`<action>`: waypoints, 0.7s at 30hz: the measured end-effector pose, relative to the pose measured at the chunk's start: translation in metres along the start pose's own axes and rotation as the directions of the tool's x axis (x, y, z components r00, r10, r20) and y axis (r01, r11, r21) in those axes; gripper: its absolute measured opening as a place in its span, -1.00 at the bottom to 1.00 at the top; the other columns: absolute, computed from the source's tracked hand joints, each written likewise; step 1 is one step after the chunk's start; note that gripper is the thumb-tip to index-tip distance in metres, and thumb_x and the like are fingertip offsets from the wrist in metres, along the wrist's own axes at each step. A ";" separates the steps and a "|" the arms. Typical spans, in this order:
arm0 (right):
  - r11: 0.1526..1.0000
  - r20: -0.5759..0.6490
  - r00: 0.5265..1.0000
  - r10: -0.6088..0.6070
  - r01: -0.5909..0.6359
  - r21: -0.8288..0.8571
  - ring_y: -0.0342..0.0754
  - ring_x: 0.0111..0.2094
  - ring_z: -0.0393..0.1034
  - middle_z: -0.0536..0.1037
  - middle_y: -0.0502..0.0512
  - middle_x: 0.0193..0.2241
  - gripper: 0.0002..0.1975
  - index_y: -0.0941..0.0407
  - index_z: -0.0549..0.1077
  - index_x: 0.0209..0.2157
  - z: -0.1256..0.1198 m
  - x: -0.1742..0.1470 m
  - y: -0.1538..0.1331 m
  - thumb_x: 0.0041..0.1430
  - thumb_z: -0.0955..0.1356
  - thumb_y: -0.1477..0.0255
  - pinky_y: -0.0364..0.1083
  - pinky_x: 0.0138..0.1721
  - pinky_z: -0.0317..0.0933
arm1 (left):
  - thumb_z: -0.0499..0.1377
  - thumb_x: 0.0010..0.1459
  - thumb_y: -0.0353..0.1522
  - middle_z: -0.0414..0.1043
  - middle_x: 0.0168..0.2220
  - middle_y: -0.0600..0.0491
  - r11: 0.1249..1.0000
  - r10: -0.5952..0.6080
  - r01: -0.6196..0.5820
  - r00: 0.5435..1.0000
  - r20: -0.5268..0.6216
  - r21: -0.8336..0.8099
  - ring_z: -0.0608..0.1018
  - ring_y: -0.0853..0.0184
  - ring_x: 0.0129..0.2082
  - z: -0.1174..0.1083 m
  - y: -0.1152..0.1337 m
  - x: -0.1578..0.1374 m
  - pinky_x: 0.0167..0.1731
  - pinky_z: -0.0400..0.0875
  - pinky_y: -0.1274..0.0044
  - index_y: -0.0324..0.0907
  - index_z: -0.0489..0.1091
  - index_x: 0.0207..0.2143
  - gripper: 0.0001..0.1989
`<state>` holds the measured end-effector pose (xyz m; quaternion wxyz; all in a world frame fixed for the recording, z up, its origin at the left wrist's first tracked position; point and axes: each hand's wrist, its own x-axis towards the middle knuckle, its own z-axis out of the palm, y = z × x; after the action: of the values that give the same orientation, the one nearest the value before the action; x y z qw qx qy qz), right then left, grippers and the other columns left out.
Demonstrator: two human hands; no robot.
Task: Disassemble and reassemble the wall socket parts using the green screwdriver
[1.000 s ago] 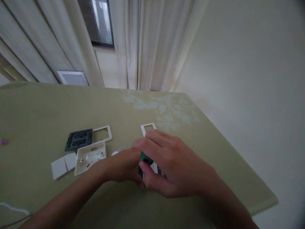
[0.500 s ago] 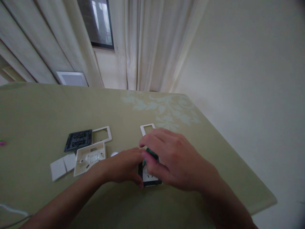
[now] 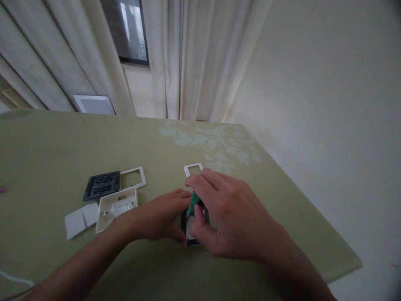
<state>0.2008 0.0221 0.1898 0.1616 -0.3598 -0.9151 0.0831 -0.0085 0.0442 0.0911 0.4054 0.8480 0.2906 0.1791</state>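
Writing: none legible | right hand (image 3: 232,217) grasping green tool (image 3: 193,202) | left hand (image 3: 163,217) steadying dark-framed plate (image 3: 188,228)

Home room: long curtains (image 3: 188,62) by a window (image 3: 125,29), table (image 3: 46,138) under patterned green cloth.

Green tool handle (image 3: 194,200) btwn the fingers, centre near. Under it a socket part (image 3: 189,228), white face w/ black rim. White frame (image 3: 193,169) just beyond. Left: dark grey-black module (image 3: 102,185), white frame (image 3: 134,177) beside it, white back plate (image 3: 116,208), two white square covers (image 3: 80,216) nearer left. Tablecloth (image 3: 62,142) olive-green, pale cream floral/leaf print far right. Curtains (image 3: 194,54) off-white, plain. Wall (image 3: 328,92) pale cream. Window frame (image 3: 125,29) black. Pink speck at far-left edge.
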 end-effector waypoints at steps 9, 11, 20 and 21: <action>0.996 -0.052 0.996 -0.070 0.073 0.055 0.06 -0.17 0.44 0.53 0.13 -0.15 -0.69 0.15 0.46 0.03 0.005 0.002 0.007 0.25 0.35 0.44 0.00 -0.21 0.26 | 0.25 0.37 -0.29 0.62 -0.35 0.10 0.969 0.004 0.000 1.000 0.018 -0.246 0.60 0.25 -0.25 -0.013 -0.011 0.002 -0.13 0.51 0.49 -0.17 0.61 -0.27 -0.81; 0.993 -0.079 0.994 -0.077 0.084 0.085 0.03 -0.19 0.47 0.55 0.11 -0.17 -0.75 0.15 0.47 0.00 0.007 0.002 0.008 0.34 0.39 0.37 -0.03 -0.22 0.27 | 0.34 0.30 -0.30 0.58 -0.40 0.12 0.976 -0.006 -0.002 0.999 -0.033 -0.219 0.58 0.25 -0.26 -0.009 -0.015 0.005 -0.15 0.51 0.49 -0.18 0.60 -0.33 -0.84; 0.988 -0.136 0.984 -0.113 0.126 0.085 -0.04 -0.29 0.46 0.56 0.05 -0.27 -0.83 0.15 0.50 -0.09 0.012 0.004 0.011 0.42 0.40 0.34 -0.06 -0.30 0.21 | 0.26 0.36 -0.29 0.61 -0.33 0.12 0.964 0.033 -0.044 0.998 -0.045 -0.262 0.60 0.30 -0.28 -0.010 -0.009 0.003 -0.16 0.53 0.50 -0.17 0.56 -0.29 -0.83; 0.988 -0.133 0.985 -0.112 0.125 0.089 -0.05 -0.30 0.45 0.56 0.04 -0.28 -0.83 0.14 0.50 -0.12 0.012 0.004 0.011 0.41 0.42 0.32 -0.07 -0.31 0.19 | 0.27 0.36 -0.27 0.60 -0.34 0.12 0.969 0.040 -0.055 0.997 -0.067 -0.239 0.59 0.30 -0.30 -0.009 -0.009 0.003 -0.18 0.53 0.50 -0.17 0.53 -0.32 -0.80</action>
<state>0.2007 0.0330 0.1763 0.2418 -0.3011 -0.9176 0.0945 -0.0139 0.0562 0.0903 0.4917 0.7934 0.2587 0.2486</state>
